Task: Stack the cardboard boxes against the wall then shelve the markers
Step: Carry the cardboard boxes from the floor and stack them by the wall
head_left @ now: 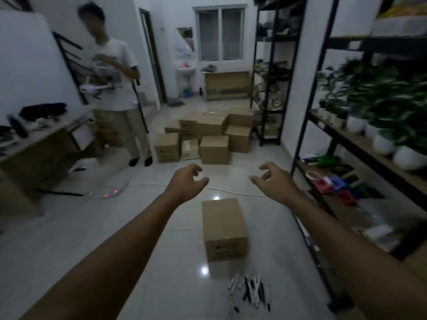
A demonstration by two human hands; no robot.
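Scattered black-and-white markers [250,291] on the white tile floor [92,227], nearest; small, light, prone to roll. Just beyond, lone brown cardboard box [223,228], closed, rigid; judged light, best gripped on opposite side faces. Left hand [188,181] and right hand [272,179] empty, fingers loosely curled, above it. Further: pile of brown cardboard boxes [208,135] beside the black metal shelf [272,88]

A home storeroom, tiled floor. Black shelving [360,144] with potted plants [379,125] stands right; boxes [208,137] pile far, near a sink [186,71] and window [220,34]. A staircase [69,54] rises left.
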